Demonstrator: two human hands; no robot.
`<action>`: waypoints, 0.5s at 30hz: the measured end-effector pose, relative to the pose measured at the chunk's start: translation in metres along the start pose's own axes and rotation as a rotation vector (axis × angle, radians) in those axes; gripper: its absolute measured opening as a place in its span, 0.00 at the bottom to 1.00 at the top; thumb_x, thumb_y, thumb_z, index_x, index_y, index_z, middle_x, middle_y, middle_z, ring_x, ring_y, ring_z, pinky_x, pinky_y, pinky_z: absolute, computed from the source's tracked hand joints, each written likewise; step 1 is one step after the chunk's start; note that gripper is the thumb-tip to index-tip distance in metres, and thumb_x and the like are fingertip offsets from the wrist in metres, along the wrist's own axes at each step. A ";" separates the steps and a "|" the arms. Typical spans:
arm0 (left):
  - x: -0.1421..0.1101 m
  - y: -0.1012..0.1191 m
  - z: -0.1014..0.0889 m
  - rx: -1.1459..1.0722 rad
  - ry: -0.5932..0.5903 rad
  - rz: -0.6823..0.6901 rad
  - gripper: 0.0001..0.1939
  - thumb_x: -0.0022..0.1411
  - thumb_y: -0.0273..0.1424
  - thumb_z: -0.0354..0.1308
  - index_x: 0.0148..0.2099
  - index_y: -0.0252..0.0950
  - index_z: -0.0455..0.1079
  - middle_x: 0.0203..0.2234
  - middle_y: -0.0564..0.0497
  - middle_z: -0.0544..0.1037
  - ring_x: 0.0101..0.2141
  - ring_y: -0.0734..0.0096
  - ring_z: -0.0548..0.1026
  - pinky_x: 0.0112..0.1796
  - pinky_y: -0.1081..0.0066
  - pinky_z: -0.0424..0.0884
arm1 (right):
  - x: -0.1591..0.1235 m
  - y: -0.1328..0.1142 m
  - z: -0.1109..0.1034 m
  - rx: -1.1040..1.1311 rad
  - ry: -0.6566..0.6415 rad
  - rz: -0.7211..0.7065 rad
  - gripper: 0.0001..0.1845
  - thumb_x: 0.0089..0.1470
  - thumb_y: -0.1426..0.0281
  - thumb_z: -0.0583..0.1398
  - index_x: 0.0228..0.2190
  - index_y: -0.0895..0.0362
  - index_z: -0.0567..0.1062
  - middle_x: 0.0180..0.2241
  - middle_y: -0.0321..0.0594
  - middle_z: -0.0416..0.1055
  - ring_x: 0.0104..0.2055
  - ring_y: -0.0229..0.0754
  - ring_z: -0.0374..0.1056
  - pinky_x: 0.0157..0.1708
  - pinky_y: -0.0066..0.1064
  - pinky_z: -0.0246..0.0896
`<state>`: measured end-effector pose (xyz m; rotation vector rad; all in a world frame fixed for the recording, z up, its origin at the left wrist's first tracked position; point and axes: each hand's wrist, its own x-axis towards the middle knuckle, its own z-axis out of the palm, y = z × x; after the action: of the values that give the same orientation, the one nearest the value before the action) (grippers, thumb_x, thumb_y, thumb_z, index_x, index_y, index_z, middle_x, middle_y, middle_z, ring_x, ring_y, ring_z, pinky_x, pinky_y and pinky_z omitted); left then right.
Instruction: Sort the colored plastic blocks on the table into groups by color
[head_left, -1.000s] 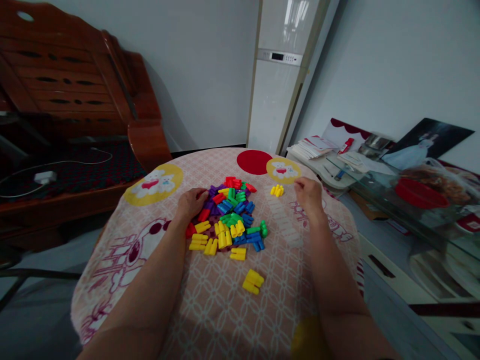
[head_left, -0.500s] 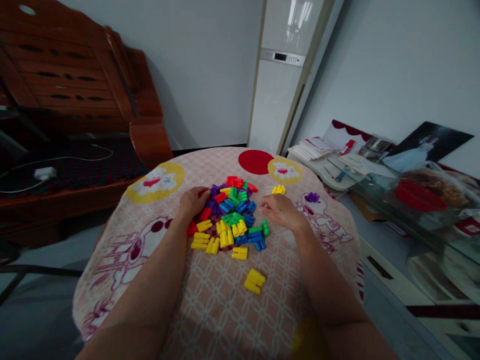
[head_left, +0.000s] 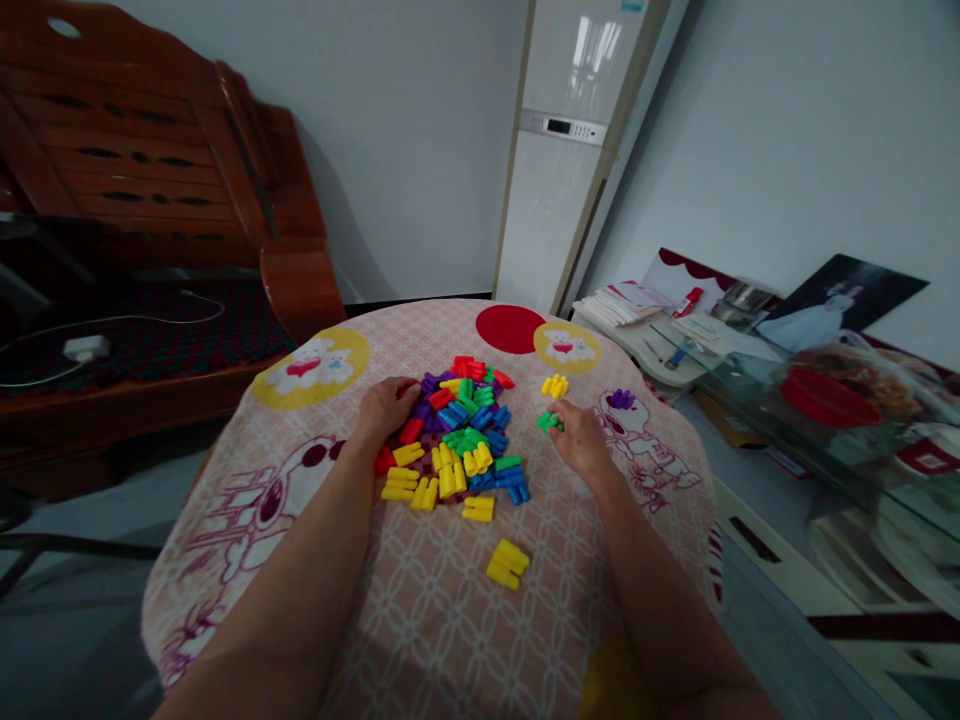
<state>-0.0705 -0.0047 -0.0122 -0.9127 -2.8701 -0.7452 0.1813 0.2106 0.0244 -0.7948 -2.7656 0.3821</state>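
Note:
A heap of plastic building blocks in red, purple, green, blue, yellow and maroon lies mid-table; a green block (head_left: 480, 396) is near its top. My left hand (head_left: 388, 408) rests at the heap's left edge, fingers loosely curved beside the purple blocks (head_left: 424, 412), with no block visible in it. Right of the heap, my right hand (head_left: 577, 432) pinches a green block (head_left: 549, 422) between thumb and fingers, low over the cloth. Just beyond that hand lies a knobbed yellow block (head_left: 555, 385). Farther right sits a purple block (head_left: 621, 399).
A patterned cloth (head_left: 435, 620) covers the round table. One yellow block (head_left: 508, 563) lies apart, nearer me. A wooden bench (head_left: 300, 285) stands left, and a tall white cabinet-like unit (head_left: 544, 200) behind. At right, a glass shelf holds papers (head_left: 619, 300) and a red bowl (head_left: 829, 397).
My right hand has picked up the green block from the heap's right side and carried it away to the right. My left hand has stayed in place.

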 end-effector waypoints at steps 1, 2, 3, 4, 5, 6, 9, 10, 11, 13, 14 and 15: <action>0.000 -0.001 0.000 -0.003 0.002 0.005 0.23 0.67 0.39 0.46 0.53 0.36 0.77 0.48 0.43 0.81 0.48 0.57 0.77 0.48 0.67 0.70 | 0.002 0.004 0.000 -0.009 0.041 0.017 0.18 0.55 0.74 0.60 0.48 0.57 0.76 0.41 0.44 0.80 0.43 0.44 0.75 0.44 0.30 0.64; 0.000 -0.001 0.001 -0.007 0.005 0.009 0.23 0.67 0.39 0.46 0.52 0.36 0.77 0.48 0.44 0.81 0.48 0.57 0.77 0.48 0.67 0.69 | 0.004 0.008 0.001 -0.017 0.074 0.023 0.18 0.55 0.74 0.60 0.49 0.57 0.76 0.43 0.45 0.80 0.44 0.44 0.75 0.45 0.31 0.64; 0.001 -0.002 0.002 -0.011 0.008 0.012 0.23 0.67 0.39 0.46 0.52 0.36 0.77 0.47 0.44 0.81 0.47 0.57 0.77 0.48 0.67 0.69 | 0.005 0.011 0.002 -0.027 0.096 0.024 0.19 0.55 0.74 0.60 0.49 0.57 0.76 0.44 0.46 0.79 0.45 0.45 0.75 0.46 0.32 0.64; 0.001 -0.002 0.002 -0.015 0.009 0.013 0.23 0.67 0.39 0.46 0.52 0.36 0.77 0.47 0.43 0.81 0.47 0.57 0.78 0.48 0.67 0.69 | 0.005 0.014 0.003 -0.041 0.107 0.022 0.19 0.55 0.74 0.60 0.49 0.57 0.76 0.45 0.46 0.79 0.46 0.45 0.74 0.47 0.32 0.64; 0.001 -0.003 0.003 -0.016 0.009 0.013 0.23 0.67 0.39 0.46 0.52 0.35 0.77 0.48 0.43 0.81 0.47 0.57 0.78 0.48 0.67 0.69 | 0.005 0.015 0.004 -0.059 0.106 0.021 0.18 0.55 0.74 0.60 0.48 0.57 0.77 0.46 0.46 0.79 0.46 0.45 0.74 0.47 0.32 0.64; 0.001 -0.003 0.003 -0.014 0.009 0.012 0.24 0.67 0.40 0.46 0.53 0.35 0.77 0.48 0.42 0.81 0.48 0.56 0.77 0.48 0.67 0.69 | 0.004 0.016 0.005 -0.079 0.094 0.024 0.18 0.56 0.74 0.60 0.48 0.57 0.77 0.45 0.47 0.79 0.46 0.45 0.74 0.46 0.32 0.64; 0.002 -0.003 0.004 -0.003 0.008 0.019 0.24 0.67 0.40 0.46 0.53 0.35 0.77 0.49 0.42 0.80 0.49 0.56 0.77 0.48 0.67 0.69 | 0.003 0.017 0.006 -0.126 0.022 0.063 0.17 0.55 0.73 0.60 0.47 0.56 0.78 0.41 0.46 0.80 0.43 0.45 0.75 0.44 0.32 0.64; 0.002 -0.003 0.003 0.001 0.008 0.018 0.24 0.67 0.40 0.46 0.53 0.36 0.77 0.50 0.43 0.80 0.49 0.56 0.77 0.49 0.67 0.69 | 0.003 0.017 0.005 -0.131 0.006 0.078 0.17 0.55 0.72 0.61 0.47 0.56 0.78 0.40 0.47 0.80 0.43 0.46 0.75 0.43 0.31 0.64; 0.002 -0.003 0.003 0.005 0.005 0.016 0.24 0.67 0.40 0.46 0.53 0.36 0.77 0.50 0.43 0.80 0.49 0.56 0.77 0.49 0.67 0.69 | 0.003 0.017 0.005 -0.134 -0.004 0.087 0.17 0.55 0.72 0.60 0.47 0.56 0.79 0.40 0.47 0.80 0.43 0.46 0.75 0.42 0.31 0.64; 0.002 -0.003 0.003 0.008 -0.003 0.009 0.24 0.67 0.39 0.46 0.53 0.35 0.77 0.49 0.43 0.80 0.49 0.56 0.77 0.49 0.67 0.69 | 0.003 0.018 0.002 -0.145 -0.010 0.089 0.16 0.55 0.73 0.60 0.45 0.57 0.79 0.39 0.47 0.80 0.43 0.45 0.75 0.42 0.30 0.64; 0.002 -0.003 0.003 0.007 -0.005 0.009 0.24 0.66 0.39 0.46 0.53 0.35 0.77 0.49 0.43 0.80 0.48 0.57 0.77 0.49 0.67 0.69 | 0.002 0.018 0.000 -0.157 -0.013 0.087 0.15 0.54 0.73 0.59 0.44 0.57 0.79 0.39 0.48 0.80 0.44 0.45 0.75 0.42 0.30 0.63; 0.002 -0.003 0.003 0.005 -0.006 0.010 0.24 0.66 0.39 0.46 0.54 0.35 0.77 0.49 0.42 0.80 0.48 0.57 0.77 0.48 0.67 0.69 | 0.001 0.018 -0.002 -0.172 -0.024 0.086 0.15 0.54 0.74 0.60 0.43 0.57 0.79 0.39 0.47 0.80 0.44 0.45 0.75 0.42 0.30 0.63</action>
<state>-0.0739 -0.0045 -0.0157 -0.9290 -2.8689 -0.7352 0.1899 0.2262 0.0205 -0.9571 -2.8215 0.1714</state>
